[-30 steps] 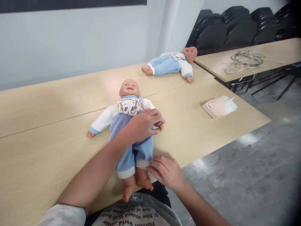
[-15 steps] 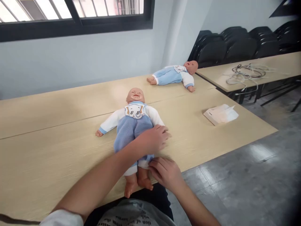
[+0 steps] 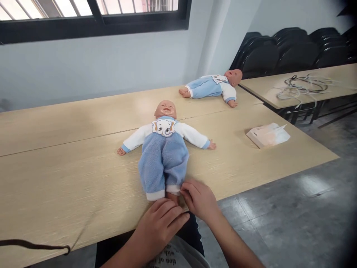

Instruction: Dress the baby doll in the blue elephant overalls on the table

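A baby doll (image 3: 164, 156) in a blue and white suit with an elephant face on its chest lies on its back, feet toward me. My right hand (image 3: 200, 199) pinches the white cuff (image 3: 174, 189) of the doll's trouser leg on the right side. Across the doll's feet reaches my left hand (image 3: 161, 223), back upward, its fingers stretched out and slightly bent, nothing visibly held. It covers most of the feet; a bit of one ankle shows beside the cuff. Both doll arms are spread out on the table (image 3: 69, 178).
A second doll (image 3: 210, 87) in similar clothes lies by the wall. To the right stands a tissue pack (image 3: 267, 134). Coiled cables (image 3: 302, 87) rest on another table, with stacked black chairs (image 3: 260, 56) behind. A dark strap (image 3: 36, 245) lies at the near left edge.
My left hand has moved from beside the doll's arm down to its feet, uncovering that arm and the trousers. My right hand stays at the trouser cuff. The view has shifted slightly.
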Demonstrator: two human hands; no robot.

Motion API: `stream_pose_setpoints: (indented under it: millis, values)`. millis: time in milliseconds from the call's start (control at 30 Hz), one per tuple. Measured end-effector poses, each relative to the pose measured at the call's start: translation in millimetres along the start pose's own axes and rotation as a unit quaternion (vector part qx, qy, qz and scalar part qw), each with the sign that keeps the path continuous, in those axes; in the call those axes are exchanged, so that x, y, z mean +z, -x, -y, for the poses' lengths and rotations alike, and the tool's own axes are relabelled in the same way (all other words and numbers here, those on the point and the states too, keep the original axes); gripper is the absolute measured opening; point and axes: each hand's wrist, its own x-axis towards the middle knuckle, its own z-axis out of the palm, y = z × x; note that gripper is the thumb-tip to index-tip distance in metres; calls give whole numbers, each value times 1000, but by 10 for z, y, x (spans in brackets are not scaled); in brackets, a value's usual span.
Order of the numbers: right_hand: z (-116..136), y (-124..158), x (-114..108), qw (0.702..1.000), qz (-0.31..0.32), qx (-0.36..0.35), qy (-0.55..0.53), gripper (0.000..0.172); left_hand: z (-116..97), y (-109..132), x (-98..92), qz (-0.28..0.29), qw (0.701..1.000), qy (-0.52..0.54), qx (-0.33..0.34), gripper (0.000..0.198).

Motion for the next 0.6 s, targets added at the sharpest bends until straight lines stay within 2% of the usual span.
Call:
stream_pose_setpoints:
  millis: [200, 333, 500, 600]
  values:
    - [105, 129, -5, 993, 78, -8, -83, 13, 81, -19, 12, -51, 999, -18, -5, 26]
    - [187, 250, 1, 990, 48, -15, -132, 12, 133, 53, 13, -70, 997, -2, 18, 27]
    - [228, 280, 81, 998, -7, 8, -63, 9, 148, 75, 4, -85, 996, -2, 35, 30]
    - [220, 278, 140, 1000, -16, -10, -21, 11, 143, 55, -19, -92, 995, -4, 41, 31]
